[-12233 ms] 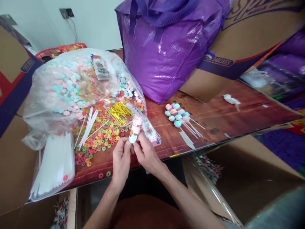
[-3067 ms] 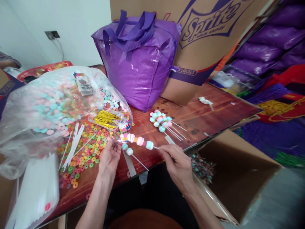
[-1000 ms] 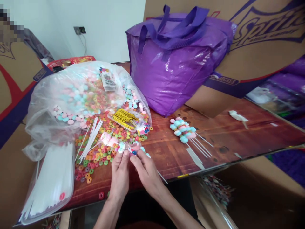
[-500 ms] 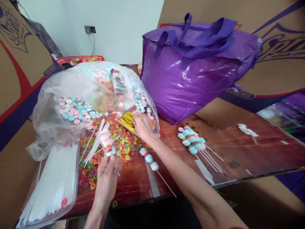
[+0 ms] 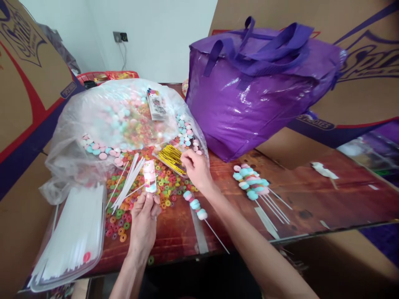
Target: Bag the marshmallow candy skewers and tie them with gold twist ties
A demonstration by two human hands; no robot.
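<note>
My left hand (image 5: 145, 218) is closed round the lower end of a marshmallow skewer (image 5: 150, 176), held upright in a clear printed wrapper. Its stick is mostly hidden by the fingers. Beside a stack of yellow twist ties (image 5: 170, 158), my right hand (image 5: 198, 168) has its fingertips pinched together; whatever lies between them is too small to make out. A bare marshmallow skewer (image 5: 195, 205) lies on the table below my right wrist. Farther right, several more marshmallow skewers (image 5: 251, 181) are piled together. Loose white sticks (image 5: 129, 182) rest on ring-shaped gummy candies (image 5: 168, 193) between my hands.
A large clear plastic bag (image 5: 90, 104) of pastel candies fills the back left, a packet of printed wrappers (image 5: 156, 104) on it. White sticks crowd a plastic tub (image 5: 100, 245) at front left. A purple bag (image 5: 249, 104) and cardboard boxes (image 5: 28, 83) border the wooden table (image 5: 299, 187).
My right hand has drawn slightly right, off the twist ties, with its fingers pinched. My left hand with the wrapped skewer is a little farther right in view, the skewer more upright.
</note>
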